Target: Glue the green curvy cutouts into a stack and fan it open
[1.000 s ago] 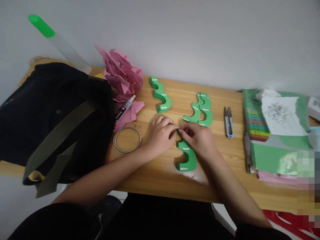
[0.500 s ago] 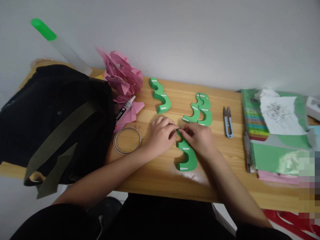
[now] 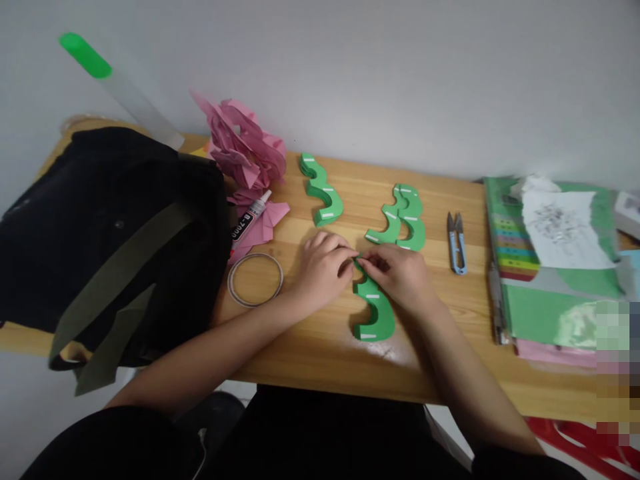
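Both hands meet at the upper end of a stack of green curved paper pieces (image 3: 381,313) lying near the front of the table, with white strips on its top. Thumb and fingers of my left hand (image 3: 327,267) are pinched at that end; my right hand (image 3: 397,273) pinches there too, from the other side. What lies between the fingertips is too small and covered to make out. Just beyond my right hand are more green curved pieces (image 3: 413,220) with white strips. Farther back on the left stands another green stack (image 3: 324,193).
A tape roll (image 3: 255,280) lies by my left forearm. Behind it are a glue tube (image 3: 250,220) and crumpled pink paper (image 3: 247,147). A black bag (image 3: 125,233) covers the left side. Blue-handled thread snips (image 3: 457,247) and a green folder (image 3: 550,307) are on the right.
The hands stay pinched at the same end of the green stack. Only a slight shift of the camera shows.
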Tool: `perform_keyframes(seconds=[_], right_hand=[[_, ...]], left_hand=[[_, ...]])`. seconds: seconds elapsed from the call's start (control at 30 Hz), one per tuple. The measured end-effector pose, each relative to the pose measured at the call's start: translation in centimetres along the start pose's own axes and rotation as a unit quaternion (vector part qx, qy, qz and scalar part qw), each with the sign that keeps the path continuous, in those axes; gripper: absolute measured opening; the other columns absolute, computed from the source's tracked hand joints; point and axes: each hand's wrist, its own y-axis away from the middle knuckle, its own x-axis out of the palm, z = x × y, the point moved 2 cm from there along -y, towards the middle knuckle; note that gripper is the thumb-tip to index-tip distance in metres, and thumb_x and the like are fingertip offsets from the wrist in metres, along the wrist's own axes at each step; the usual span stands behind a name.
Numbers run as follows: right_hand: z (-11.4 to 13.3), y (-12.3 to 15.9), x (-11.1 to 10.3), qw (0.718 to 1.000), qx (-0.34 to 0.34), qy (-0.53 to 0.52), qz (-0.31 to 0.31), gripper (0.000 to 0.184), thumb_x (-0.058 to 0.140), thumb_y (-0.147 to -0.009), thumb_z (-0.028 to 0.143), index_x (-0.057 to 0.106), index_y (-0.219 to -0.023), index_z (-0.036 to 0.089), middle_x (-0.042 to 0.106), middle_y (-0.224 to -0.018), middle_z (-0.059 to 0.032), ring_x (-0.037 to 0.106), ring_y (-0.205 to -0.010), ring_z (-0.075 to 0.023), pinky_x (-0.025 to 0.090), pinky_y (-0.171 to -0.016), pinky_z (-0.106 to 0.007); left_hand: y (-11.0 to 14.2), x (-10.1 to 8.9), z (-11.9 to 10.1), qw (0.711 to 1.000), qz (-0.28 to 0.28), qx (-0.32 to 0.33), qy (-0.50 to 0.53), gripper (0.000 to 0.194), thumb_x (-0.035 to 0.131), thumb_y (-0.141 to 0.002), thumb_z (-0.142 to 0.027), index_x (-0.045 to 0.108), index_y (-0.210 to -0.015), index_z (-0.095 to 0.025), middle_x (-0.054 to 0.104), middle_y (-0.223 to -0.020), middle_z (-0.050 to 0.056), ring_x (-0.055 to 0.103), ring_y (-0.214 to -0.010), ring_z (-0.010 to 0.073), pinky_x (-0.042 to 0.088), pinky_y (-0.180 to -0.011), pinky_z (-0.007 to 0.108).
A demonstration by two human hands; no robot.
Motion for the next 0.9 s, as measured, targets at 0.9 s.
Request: perform_keyframes(seconds=[0.9], right_hand=[[0.04,-0.13,-0.25,0.996,0.041,-0.075,-0.002,0.013,0.059,-0.081,0.026,0.067,-0.076,0.018,0.066,-0.064,-0.0019,0.052,-0.050,-0.0116,0.038,-0.052,-0.023]], left_hand=[[-0.08,-0.14,-0.07,1.000,0.009,-0.007,0.007,0.009,0.064,-0.083,-0.017,0.071,-0.088,-0.019,0.066,-0.089,0.004,0.054,-0.092,0.0216,0.044,-0.083,0.039]])
